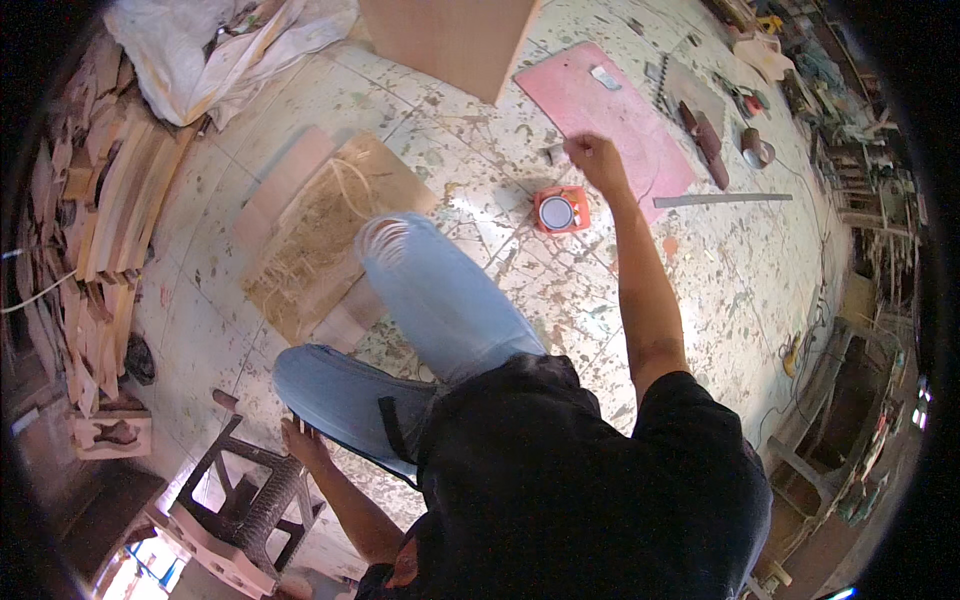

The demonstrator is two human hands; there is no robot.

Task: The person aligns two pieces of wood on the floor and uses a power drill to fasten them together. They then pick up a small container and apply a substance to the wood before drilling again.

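My right hand (595, 163) reaches out at the upper right, above the near-left edge of a pink board (630, 125). Its fingers are closed on a small pale piece (557, 154), too blurred to name. Just below it, an orange-red container (575, 195) stands on the floor with a round, grey-white tin (556, 212) at its top. My left hand (303, 441) hangs low beside my left knee, close to a dark openwork metal frame (255, 490). Its fingers look stretched out, partly hidden, and I see nothing held in them.
A brown board (340, 220) with fibrous strands lies ahead of my knees. Curved wood strips (125, 200) are stacked at the left. A wooden panel (450, 40) stands at the top. A toothed trowel (692, 95) and a grey strip (722, 200) lie at the right.
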